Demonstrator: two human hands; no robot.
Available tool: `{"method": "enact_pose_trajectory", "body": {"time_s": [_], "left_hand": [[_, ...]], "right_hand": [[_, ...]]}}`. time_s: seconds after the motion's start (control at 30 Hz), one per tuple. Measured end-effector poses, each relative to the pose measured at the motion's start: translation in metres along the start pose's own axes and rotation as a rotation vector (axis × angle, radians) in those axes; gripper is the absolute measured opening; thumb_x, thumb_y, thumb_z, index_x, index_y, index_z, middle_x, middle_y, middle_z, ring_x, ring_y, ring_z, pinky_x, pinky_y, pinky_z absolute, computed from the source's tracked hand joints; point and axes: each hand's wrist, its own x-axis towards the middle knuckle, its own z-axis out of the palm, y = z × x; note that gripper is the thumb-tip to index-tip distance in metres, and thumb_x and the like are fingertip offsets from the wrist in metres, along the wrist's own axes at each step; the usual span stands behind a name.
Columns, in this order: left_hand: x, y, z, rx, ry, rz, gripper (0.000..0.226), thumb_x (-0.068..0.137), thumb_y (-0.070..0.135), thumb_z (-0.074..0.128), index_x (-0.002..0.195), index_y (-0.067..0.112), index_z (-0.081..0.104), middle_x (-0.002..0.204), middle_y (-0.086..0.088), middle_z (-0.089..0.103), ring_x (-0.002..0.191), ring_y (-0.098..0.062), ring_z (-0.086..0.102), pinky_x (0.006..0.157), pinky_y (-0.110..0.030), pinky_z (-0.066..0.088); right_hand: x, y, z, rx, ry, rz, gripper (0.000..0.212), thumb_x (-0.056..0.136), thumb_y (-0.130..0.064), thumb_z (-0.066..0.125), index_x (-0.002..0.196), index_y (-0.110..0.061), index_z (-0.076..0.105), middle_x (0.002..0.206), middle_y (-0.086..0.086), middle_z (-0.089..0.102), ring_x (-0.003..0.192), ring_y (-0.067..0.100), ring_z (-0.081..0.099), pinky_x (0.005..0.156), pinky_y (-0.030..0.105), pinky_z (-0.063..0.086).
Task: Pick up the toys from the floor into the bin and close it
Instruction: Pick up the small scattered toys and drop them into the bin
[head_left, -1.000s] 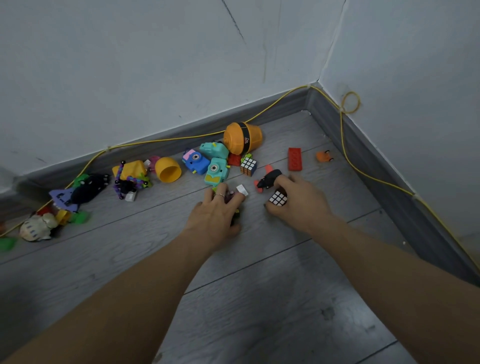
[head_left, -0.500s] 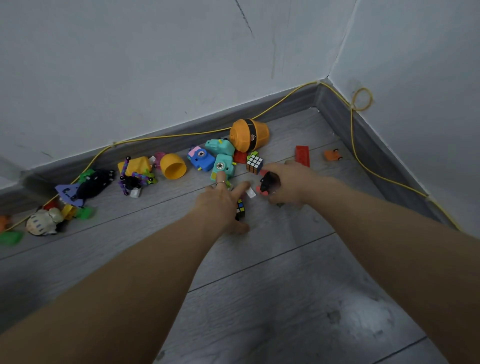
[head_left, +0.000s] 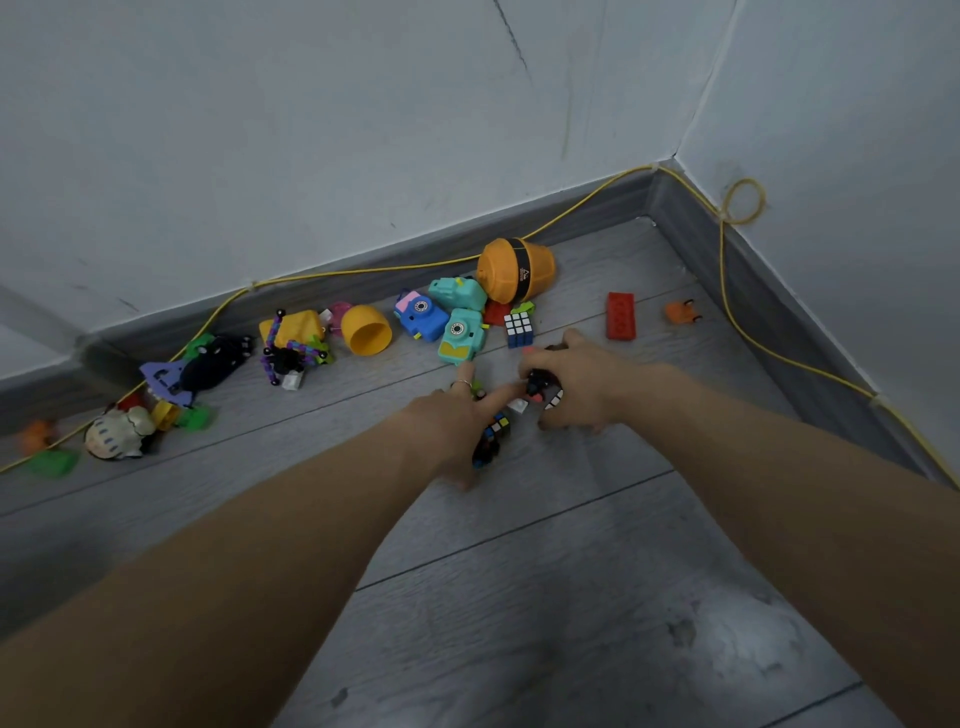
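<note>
Toys lie scattered along the wall on the grey floor. My right hand is closed around a small black toy and a small puzzle cube. My left hand rests on the floor over small dark toys, one a little colourful cube, with its index finger stretched toward a white block. Just beyond my hands lie a teal toy camera, a blue toy camera, a puzzle cube and a red brick. No bin is in view.
An orange pot-shaped toy and a yellow cup lie by the skirting. More toys trail off to the left: a black plush, a purple piece, a pale shell-like toy. A yellow cable runs along both walls.
My right hand reached forward and closed around the black toy while keeping the small cube. My left hand shifted slightly, uncovering the colourful cube beneath it. The camera moved closer.
</note>
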Motion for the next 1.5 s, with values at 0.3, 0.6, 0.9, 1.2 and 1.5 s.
{"method": "enact_pose_trajectory", "body": {"time_s": [0.3, 0.6, 0.9, 1.2, 1.5], "left_hand": [[-0.001, 0.017, 0.009, -0.188, 0.039, 0.007, 0.123, 0.066, 0.032, 0.087, 0.149, 0.041, -0.003, 0.156, -0.010, -0.002, 0.120, -0.035, 0.052, 0.089, -0.044, 0.055], [0.006, 0.024, 0.014, -0.156, 0.093, -0.045, 0.118, 0.069, 0.061, 0.078, 0.152, 0.035, -0.002, 0.158, -0.012, -0.005, 0.126, -0.036, 0.046, 0.094, -0.045, 0.051], [0.002, 0.023, 0.018, -0.134, 0.118, 0.009, 0.094, 0.083, 0.042, 0.071, 0.152, 0.028, 0.007, 0.156, -0.015, 0.004, 0.113, -0.033, 0.055, 0.089, -0.043, 0.054], [-0.026, 0.014, 0.027, -0.192, 0.095, 0.032, 0.089, 0.087, 0.034, 0.071, 0.150, 0.023, 0.010, 0.154, -0.015, 0.015, 0.118, -0.032, 0.054, 0.086, -0.038, 0.051], [-0.084, -0.040, 0.016, -0.355, 0.268, -0.070, 0.081, 0.085, 0.033, 0.072, 0.144, 0.022, 0.018, 0.147, -0.014, 0.024, 0.118, -0.034, 0.053, 0.092, -0.045, 0.051]], "right_hand": [[-0.018, 0.007, 0.016, 0.211, 0.151, 0.128, 0.042, 0.074, -0.025, 0.081, 0.106, -0.031, 0.054, 0.113, 0.005, 0.032, 0.088, 0.030, 0.055, 0.053, 0.039, 0.061], [-0.026, 0.040, 0.019, 0.433, 0.343, 0.274, 0.041, 0.070, -0.027, 0.083, 0.098, -0.032, 0.055, 0.116, 0.006, 0.034, 0.088, 0.032, 0.057, 0.055, 0.042, 0.061], [-0.029, 0.032, 0.022, 0.481, 0.319, 0.293, 0.041, 0.069, -0.024, 0.085, 0.096, -0.031, 0.055, 0.117, 0.007, 0.035, 0.091, 0.033, 0.058, 0.051, 0.038, 0.061], [-0.043, -0.012, 0.009, 0.767, 0.287, 0.204, 0.037, 0.072, -0.016, 0.081, 0.098, -0.024, 0.056, 0.114, 0.009, 0.055, 0.090, 0.028, 0.066, 0.050, 0.034, 0.060], [-0.063, -0.095, -0.013, 0.916, 0.233, 0.124, 0.043, 0.076, -0.014, 0.081, 0.110, -0.020, 0.055, 0.114, 0.006, 0.052, 0.096, 0.028, 0.063, 0.063, 0.042, 0.063]]}}
